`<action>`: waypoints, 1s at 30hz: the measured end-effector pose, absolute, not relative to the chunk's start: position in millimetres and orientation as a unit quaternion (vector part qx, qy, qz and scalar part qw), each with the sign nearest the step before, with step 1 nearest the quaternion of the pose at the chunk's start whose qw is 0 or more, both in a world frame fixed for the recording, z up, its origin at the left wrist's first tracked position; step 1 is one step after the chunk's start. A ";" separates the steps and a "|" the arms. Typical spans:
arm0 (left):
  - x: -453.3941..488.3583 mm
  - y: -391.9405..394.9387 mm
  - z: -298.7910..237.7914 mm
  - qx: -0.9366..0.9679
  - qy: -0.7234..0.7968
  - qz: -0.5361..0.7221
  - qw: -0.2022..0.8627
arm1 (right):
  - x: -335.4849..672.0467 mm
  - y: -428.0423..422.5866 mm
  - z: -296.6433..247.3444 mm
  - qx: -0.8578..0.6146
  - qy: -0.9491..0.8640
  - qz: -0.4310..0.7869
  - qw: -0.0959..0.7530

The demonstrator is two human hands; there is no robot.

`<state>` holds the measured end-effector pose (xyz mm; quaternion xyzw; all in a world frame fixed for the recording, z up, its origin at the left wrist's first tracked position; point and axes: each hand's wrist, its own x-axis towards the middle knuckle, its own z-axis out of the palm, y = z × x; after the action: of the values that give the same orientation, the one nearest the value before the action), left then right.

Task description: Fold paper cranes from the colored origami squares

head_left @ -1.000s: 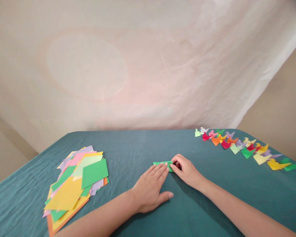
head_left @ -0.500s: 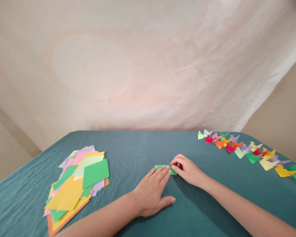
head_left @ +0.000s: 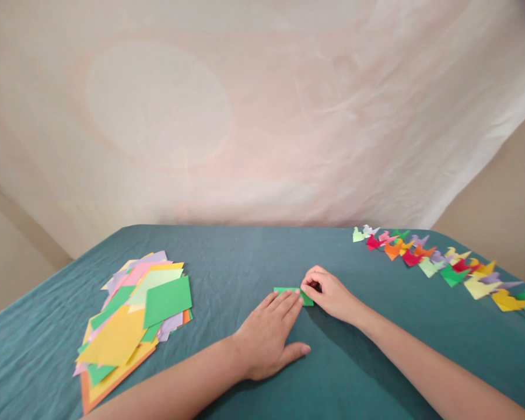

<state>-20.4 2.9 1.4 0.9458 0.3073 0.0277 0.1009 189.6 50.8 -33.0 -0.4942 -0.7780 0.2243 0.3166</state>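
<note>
A small folded piece of green paper (head_left: 307, 300) lies flat on the cloth in the middle of the table. My left hand (head_left: 271, 329) rests on it with fingers stretched out flat and the thumb apart, covering much of its near side. At the paper's right end, my right hand (head_left: 326, 291) has its thumb and forefinger pinched together on the edge. The other fingers of that hand are curled in. What layer of the paper the pinch holds is too small to make out.
On the left lies a loose pile of coloured paper squares (head_left: 168, 302), a green sheet on top. Several folded paper birds (head_left: 452, 276) in many colours stand in rows along the right side. A dark green cloth (head_left: 231, 256) covers the table, with a pale fabric backdrop (head_left: 262, 116) behind.
The view has tilted slightly, so the table sits a little higher. My right fingertips have shifted slightly at the paper's right end; my left hand stays flat on it.
</note>
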 end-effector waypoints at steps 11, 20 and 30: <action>-20.3 3.3 0.1 0.947 0.304 0.031 0.098 | 189.4 49.7 -33.9 -0.495 -0.778 0.220 0.319; -20.7 4.1 -0.3 0.946 0.304 0.028 0.108 | 189.9 49.5 -35.3 -0.495 -0.776 0.221 0.321; -20.9 4.7 0.2 0.947 0.303 0.033 0.104 | 200.8 54.3 -35.2 -0.484 -0.769 0.263 0.323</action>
<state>-20.9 4.7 0.2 0.9466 0.3033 0.0331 0.1041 200.8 54.3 -35.2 -0.4843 -0.7694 0.2632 0.3227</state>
